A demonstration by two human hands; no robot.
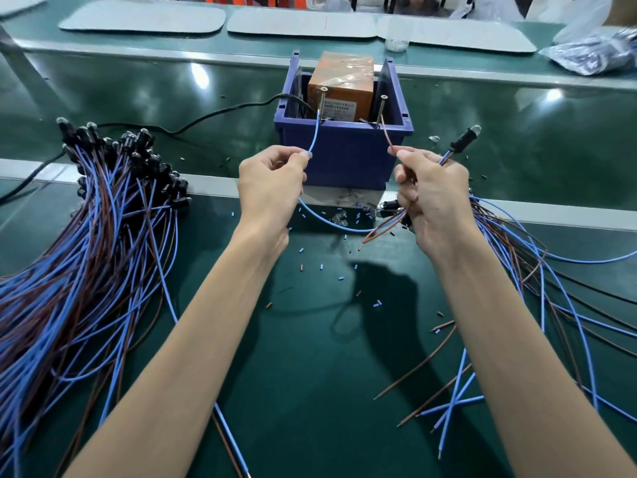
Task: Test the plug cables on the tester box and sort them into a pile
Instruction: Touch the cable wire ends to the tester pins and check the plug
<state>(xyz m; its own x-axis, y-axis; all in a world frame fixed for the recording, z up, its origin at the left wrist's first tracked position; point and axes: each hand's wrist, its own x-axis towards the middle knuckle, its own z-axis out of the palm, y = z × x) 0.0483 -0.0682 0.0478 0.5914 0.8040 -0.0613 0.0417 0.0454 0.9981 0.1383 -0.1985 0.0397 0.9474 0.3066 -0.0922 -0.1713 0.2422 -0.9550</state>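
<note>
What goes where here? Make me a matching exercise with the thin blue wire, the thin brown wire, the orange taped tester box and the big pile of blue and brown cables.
1. thin blue wire
2. thin brown wire
3. orange taped tester box
4. big pile of blue and brown cables

A. inside the dark blue bin
B. pinched by the left hand
C. lying on the green table, left side
D. pinched by the right hand

Pairs: 1-B, 2-D, 3-A, 4-C

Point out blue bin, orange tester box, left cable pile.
blue bin (348, 157), head view, front wall.
orange tester box (344, 94), head view, front face.
left cable pile (86, 253), head view, mid-bundle wires.
</note>
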